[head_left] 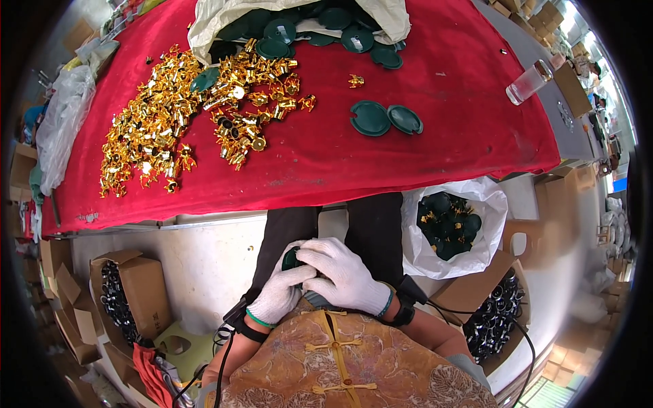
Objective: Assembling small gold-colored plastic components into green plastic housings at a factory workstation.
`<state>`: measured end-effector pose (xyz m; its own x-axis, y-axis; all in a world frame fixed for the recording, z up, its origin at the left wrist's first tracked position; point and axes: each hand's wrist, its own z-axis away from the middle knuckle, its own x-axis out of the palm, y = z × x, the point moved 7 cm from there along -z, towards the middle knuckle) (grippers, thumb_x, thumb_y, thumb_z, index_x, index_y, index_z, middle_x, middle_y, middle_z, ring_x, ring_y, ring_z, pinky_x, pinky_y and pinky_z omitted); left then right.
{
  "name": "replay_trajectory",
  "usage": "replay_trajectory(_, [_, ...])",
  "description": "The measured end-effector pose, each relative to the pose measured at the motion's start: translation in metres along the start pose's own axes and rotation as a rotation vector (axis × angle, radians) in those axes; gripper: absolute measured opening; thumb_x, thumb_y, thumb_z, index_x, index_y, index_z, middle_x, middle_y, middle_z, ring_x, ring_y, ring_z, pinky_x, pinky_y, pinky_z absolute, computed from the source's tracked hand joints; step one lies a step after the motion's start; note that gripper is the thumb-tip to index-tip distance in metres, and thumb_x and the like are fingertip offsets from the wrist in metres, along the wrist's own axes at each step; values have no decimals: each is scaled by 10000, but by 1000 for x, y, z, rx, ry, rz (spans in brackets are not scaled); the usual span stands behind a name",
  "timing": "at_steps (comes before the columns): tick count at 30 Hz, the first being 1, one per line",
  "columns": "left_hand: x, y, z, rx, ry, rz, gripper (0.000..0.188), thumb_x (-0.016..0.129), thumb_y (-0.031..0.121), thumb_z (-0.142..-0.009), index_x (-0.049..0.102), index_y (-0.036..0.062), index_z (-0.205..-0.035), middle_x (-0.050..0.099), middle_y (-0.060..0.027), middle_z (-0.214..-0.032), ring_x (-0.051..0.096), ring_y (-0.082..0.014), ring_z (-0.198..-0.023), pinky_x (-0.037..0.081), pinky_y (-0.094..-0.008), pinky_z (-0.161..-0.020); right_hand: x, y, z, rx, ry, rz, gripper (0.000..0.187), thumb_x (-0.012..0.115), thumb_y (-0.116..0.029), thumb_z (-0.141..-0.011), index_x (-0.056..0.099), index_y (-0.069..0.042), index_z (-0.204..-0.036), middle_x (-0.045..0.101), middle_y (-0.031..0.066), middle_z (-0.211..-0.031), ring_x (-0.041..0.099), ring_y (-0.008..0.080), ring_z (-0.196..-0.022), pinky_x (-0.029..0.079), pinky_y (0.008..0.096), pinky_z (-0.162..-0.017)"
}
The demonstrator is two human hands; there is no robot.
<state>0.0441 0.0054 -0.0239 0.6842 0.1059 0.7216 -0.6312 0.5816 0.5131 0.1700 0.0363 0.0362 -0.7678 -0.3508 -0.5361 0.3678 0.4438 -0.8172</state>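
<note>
Both my hands, in white knit gloves, are together over my lap below the table edge. My left hand [275,294] is closed round a dark green disc [290,259], of which only a small part shows. My right hand [345,275] lies over it from the other side, fingers curled onto the disc. Whether a second piece sits between my fingers is hidden. On the red-covered table ahead lie two loose green discs [371,118], one with a notch in its rim. Left of them spreads a heap of shiny gold pronged fittings [153,122].
A pale sack [204,34] spills green discs at the table's far side. A white bag [495,204] at right holds green discs with gold fittings. Cartons of dark parts [146,292] stand at both sides. A clear glass [529,83] is at far right. Cables run from my wrists.
</note>
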Motion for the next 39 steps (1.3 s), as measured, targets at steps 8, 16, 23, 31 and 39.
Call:
replay_trajectory(8, [8,15,3,137,32,156,495,631,16,-965,539,99,-1444,635,-118,-1306,642,-249,-1223,529,-380,-1070,-17,-25,0,-121,173,181,563,874,-224,-755,693,-68,-1264,664,128,-1268,641,371,-1197,516,516,-1094])
replay_trajectory(16, [4,14,1,198,37,204,476,660,57,-977,536,93,-1436,656,-164,-1322,648,-296,-1236,540,-426,-1080,-10,-21,3,-175,200,201,506,888,-241,-724,722,-45,-1160,671,132,-1237,649,356,-1194,522,533,-1122])
replay_trajectory(23, [2,13,1,193,54,226,460,642,49,-995,533,86,-1440,655,-163,-1321,651,-293,-1244,544,-436,-1088,-5,-20,2,-208,191,249,541,893,-246,-688,703,-22,-1142,653,135,-1268,631,359,-1232,510,538,-1137])
replay_trajectory(31, [-3,8,-2,183,59,231,451,638,42,-996,546,86,-1435,646,-122,-1302,659,-258,-1209,563,-414,-1055,-1,-16,5,-181,188,251,539,891,-232,-686,695,-26,-1144,648,144,-1281,627,362,-1238,518,513,-1100])
replay_trajectory(39, [-2,7,-3,179,52,236,460,645,38,-984,550,77,-1432,648,-128,-1305,650,-262,-1229,543,-415,-1085,-1,-15,7,-185,196,247,534,892,-218,-689,697,-26,-1148,654,141,-1282,629,360,-1236,516,511,-1104])
